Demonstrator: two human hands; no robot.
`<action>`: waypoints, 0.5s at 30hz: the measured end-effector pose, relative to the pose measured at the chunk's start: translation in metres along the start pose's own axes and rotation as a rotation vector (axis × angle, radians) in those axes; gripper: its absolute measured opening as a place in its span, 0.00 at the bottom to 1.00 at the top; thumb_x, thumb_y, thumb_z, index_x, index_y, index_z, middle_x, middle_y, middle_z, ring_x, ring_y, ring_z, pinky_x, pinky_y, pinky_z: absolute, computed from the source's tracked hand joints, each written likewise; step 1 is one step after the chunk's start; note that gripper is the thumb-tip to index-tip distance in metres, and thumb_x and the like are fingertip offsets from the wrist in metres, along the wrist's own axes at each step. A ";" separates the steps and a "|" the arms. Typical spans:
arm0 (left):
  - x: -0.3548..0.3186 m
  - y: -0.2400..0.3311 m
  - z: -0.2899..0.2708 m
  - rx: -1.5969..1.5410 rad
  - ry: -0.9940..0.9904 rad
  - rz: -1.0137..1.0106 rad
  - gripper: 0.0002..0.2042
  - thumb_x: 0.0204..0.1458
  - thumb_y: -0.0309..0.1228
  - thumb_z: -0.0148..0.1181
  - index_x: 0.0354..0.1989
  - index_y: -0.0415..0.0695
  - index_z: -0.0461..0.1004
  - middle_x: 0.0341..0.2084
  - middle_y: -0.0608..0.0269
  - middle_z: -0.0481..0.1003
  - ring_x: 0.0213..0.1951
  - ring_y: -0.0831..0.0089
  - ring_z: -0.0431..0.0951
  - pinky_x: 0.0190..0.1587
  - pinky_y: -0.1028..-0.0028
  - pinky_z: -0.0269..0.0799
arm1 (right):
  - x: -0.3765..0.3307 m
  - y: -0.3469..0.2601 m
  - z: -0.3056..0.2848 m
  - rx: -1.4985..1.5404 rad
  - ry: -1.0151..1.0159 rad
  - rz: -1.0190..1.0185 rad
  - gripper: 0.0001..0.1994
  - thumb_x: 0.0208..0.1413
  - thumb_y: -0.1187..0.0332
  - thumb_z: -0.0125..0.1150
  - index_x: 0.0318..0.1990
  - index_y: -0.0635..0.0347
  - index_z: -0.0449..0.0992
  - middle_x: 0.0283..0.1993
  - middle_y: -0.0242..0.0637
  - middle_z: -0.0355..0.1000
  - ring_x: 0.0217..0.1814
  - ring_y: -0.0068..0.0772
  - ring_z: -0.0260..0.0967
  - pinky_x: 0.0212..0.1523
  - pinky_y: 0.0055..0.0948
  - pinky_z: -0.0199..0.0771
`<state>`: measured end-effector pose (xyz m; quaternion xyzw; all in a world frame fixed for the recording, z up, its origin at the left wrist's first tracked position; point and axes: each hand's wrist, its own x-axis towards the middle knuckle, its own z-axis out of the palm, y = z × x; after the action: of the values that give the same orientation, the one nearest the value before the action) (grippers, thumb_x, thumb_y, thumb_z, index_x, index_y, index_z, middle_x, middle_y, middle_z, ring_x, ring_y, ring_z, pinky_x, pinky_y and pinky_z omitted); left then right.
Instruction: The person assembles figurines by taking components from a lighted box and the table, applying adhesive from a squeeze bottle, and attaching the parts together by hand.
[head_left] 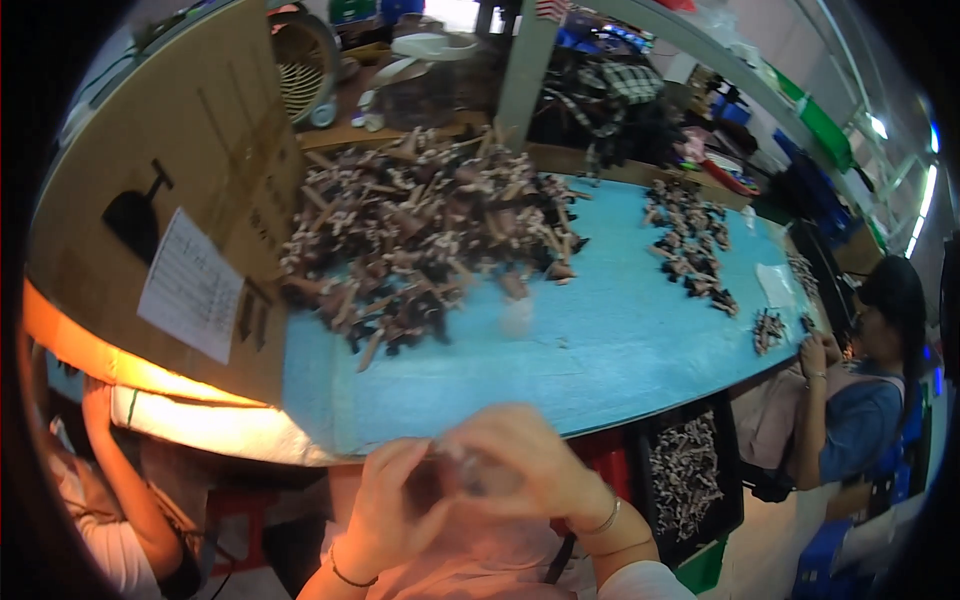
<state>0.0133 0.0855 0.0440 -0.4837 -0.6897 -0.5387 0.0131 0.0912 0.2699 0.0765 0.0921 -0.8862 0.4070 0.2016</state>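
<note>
My left hand (392,505) and my right hand (525,462) are raised together in front of my body, by the near edge of the blue tabletop (620,350). Both have curled fingers and meet at the fingertips. Between them is a small dark and greyish piece (468,474), too blurred to name; the right fingers partly hide it. Beyond my hands, a large heap of small brown, black and pinkish moulded pieces (430,215) covers the table's far left.
A tall cardboard sheet (170,230) with a paper on it borders the left side. Right of the heap lies a strip of similar pieces (690,245). A black tray of small pieces (688,470) sits below the table edge. A co-worker (865,400) sits at right; another person's arm (125,480) shows at left.
</note>
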 end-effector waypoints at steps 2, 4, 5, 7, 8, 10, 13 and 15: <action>0.002 -0.004 0.006 -0.051 -0.039 -0.087 0.30 0.34 0.23 0.67 0.50 0.37 0.63 0.45 0.48 0.66 0.46 0.55 0.67 0.48 0.64 0.67 | -0.009 0.025 -0.029 -0.195 0.140 0.116 0.18 0.35 0.71 0.62 0.40 0.57 0.70 0.41 0.37 0.70 0.45 0.40 0.66 0.47 0.35 0.63; 0.003 -0.005 -0.001 0.031 -0.084 -0.108 0.27 0.37 0.24 0.65 0.50 0.37 0.64 0.47 0.48 0.66 0.46 0.53 0.67 0.49 0.63 0.64 | -0.019 0.077 -0.068 -0.547 0.369 0.202 0.17 0.34 0.76 0.61 0.38 0.58 0.69 0.37 0.39 0.69 0.42 0.43 0.66 0.44 0.37 0.64; 0.005 -0.004 -0.001 0.039 -0.071 -0.119 0.27 0.37 0.24 0.65 0.50 0.37 0.64 0.47 0.48 0.66 0.46 0.53 0.67 0.49 0.63 0.64 | -0.031 0.097 -0.100 -0.718 0.329 0.275 0.18 0.33 0.74 0.64 0.37 0.58 0.70 0.36 0.40 0.68 0.41 0.45 0.65 0.43 0.38 0.64; 0.015 -0.011 0.002 0.118 -0.074 -0.073 0.28 0.35 0.22 0.65 0.49 0.36 0.64 0.44 0.48 0.66 0.46 0.54 0.68 0.48 0.66 0.66 | -0.056 0.145 -0.149 -1.029 0.375 0.432 0.18 0.32 0.67 0.69 0.35 0.60 0.71 0.39 0.43 0.67 0.44 0.46 0.64 0.44 0.39 0.63; 0.016 -0.014 0.001 0.141 -0.056 -0.089 0.28 0.35 0.22 0.65 0.49 0.36 0.64 0.44 0.48 0.66 0.46 0.54 0.68 0.48 0.66 0.66 | -0.071 0.170 -0.176 -1.169 0.409 0.423 0.19 0.35 0.63 0.70 0.36 0.61 0.72 0.41 0.44 0.67 0.45 0.47 0.63 0.46 0.39 0.63; 0.020 -0.027 0.001 0.289 -0.012 -0.080 0.23 0.38 0.22 0.63 0.47 0.36 0.67 0.45 0.48 0.66 0.46 0.53 0.68 0.48 0.65 0.66 | -0.091 0.194 -0.212 -1.123 0.457 0.666 0.23 0.38 0.58 0.69 0.40 0.62 0.71 0.43 0.46 0.66 0.48 0.48 0.62 0.48 0.40 0.62; 0.029 -0.036 -0.008 0.390 0.074 -0.112 0.19 0.39 0.24 0.62 0.43 0.37 0.68 0.42 0.49 0.66 0.44 0.53 0.68 0.47 0.65 0.65 | -0.087 0.200 -0.218 -1.408 0.482 0.707 0.25 0.41 0.57 0.68 0.43 0.63 0.70 0.45 0.46 0.66 0.49 0.48 0.62 0.47 0.40 0.62; 0.041 -0.048 -0.009 0.460 0.119 -0.112 0.17 0.40 0.24 0.61 0.41 0.36 0.69 0.41 0.50 0.66 0.43 0.54 0.67 0.46 0.65 0.64 | -0.062 0.190 -0.192 -1.353 0.524 0.458 0.25 0.41 0.58 0.67 0.45 0.63 0.69 0.45 0.45 0.66 0.47 0.46 0.63 0.46 0.38 0.63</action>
<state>-0.0457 0.1073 0.0350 -0.3962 -0.8181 -0.3948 0.1337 0.1390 0.5394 0.0326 -0.3377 -0.8625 -0.1850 0.3283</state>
